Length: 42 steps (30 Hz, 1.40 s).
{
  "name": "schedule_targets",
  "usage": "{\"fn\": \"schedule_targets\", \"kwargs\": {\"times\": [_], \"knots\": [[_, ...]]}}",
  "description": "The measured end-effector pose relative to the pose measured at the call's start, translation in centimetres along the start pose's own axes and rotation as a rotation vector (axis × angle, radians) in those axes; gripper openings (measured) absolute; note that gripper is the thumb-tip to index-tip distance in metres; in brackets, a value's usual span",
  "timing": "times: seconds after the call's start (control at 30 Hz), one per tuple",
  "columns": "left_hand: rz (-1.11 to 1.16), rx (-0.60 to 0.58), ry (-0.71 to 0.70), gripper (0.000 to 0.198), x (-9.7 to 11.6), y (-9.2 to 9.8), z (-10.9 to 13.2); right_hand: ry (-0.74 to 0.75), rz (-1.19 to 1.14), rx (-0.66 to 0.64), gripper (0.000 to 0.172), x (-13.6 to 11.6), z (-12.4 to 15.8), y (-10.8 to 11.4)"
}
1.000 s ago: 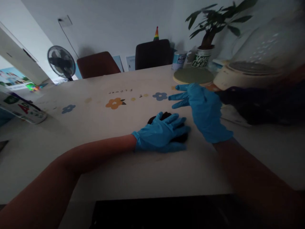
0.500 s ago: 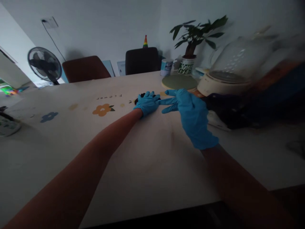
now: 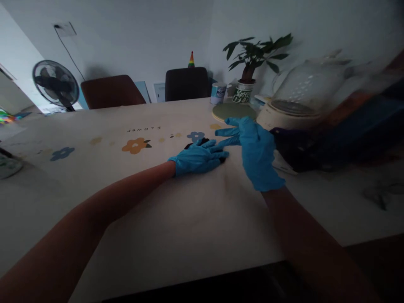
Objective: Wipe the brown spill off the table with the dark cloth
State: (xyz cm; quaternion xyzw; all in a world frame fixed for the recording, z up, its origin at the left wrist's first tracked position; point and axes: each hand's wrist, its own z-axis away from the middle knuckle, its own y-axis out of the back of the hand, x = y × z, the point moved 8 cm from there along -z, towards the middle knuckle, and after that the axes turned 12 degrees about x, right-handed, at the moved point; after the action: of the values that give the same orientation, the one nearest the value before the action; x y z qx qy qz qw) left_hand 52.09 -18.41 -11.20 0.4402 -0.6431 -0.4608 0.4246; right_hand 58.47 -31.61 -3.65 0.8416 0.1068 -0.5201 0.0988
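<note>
One dark cloth (image 3: 205, 140), seemingly, lay under our left hand (image 3: 198, 160), left of our right hand (image 3: 257, 156), both with fingers splayed.

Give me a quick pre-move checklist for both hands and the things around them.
1. Left hand over the black item: ok, fingers spread across it.
2. Black item fully in sight: not ok, mostly hidden under that hand.
3. Blue gloves on both hands: ok.
4. Right hand free: ok, several fingers extended, nothing seen held.
5. Right hand clear of the round green mat: cannot tell, they overlap in this view.
6. Dark heap right of the right hand identified: cannot tell, too dark and blurred.
</note>
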Motion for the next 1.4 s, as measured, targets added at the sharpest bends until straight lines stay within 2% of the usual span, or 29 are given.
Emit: {"fn": "schedule_targets", "kwargs": {"times": [0.17,0.27,0.4,0.5,0.6,0.73,0.83,0.9,1.0,1.07,1.17,1.27,1.4], "knots": [[0.072,-0.058,-0.103,0.066,4.6,0.7,4.2,-0.034,-0.025,0.022,0.047,0.3,-0.4,0.2],[0.137,-0.092,-0.154,0.065,6.6,1.4,7.0,-0.033,-0.029,0.028,0.045,0.6,-0.4,0.1],[0.199,-0.146,-0.141,0.062,7.6,2.3,10.6,-0.023,-0.052,0.015,0.040,0.7,-0.1,-0.2],[0.278,-0.127,-0.090,0.057,7.4,3.5,13.7,-0.026,-0.039,0.007,0.048,0.6,0.1,-0.3],[0.341,-0.126,0.001,0.060,6.4,4.5,17.5,-0.036,-0.050,0.019,0.060,0.6,0.1,-0.3],[0.281,-0.124,0.184,0.062,3.0,5.9,23.8,-0.044,-0.044,-0.007,0.064,0.7,0.2,-0.7],[0.210,-0.061,0.251,0.068,0.1,7.2,28.5,-0.041,-0.038,-0.021,0.065,0.7,0.3,-0.8],[0.165,0.034,0.304,0.071,-1.9,8.1,31.1,-0.033,-0.043,-0.049,0.066,0.6,0.5,-1.2],[0.114,0.127,0.401,0.065,-4.3,8.4,33.6,-0.036,-0.058,-0.147,0.075,0.6,1.0,-2.3],[0.101,0.109,0.461,0.060,-5.2,7.9,33.7,-0.027,-0.029,-0.211,0.081,0.6,1.4,-3.0],[0.096,0.059,0.519,0.059,-5.8,7.3,31.7,-0.001,0.046,-0.284,0.078,0.6,2.0,-3.8],[0.103,-0.035,0.526,0.059,-5.5,6.9,27.4,-0.072,0.046,-0.359,0.067,1.1,2.6,-4.2],[0.063,-0.111,0.486,0.065,-5.3,6.1,20.0,-0.140,0.130,-0.463,0.051,2.2,3.5,-4.8]]}}
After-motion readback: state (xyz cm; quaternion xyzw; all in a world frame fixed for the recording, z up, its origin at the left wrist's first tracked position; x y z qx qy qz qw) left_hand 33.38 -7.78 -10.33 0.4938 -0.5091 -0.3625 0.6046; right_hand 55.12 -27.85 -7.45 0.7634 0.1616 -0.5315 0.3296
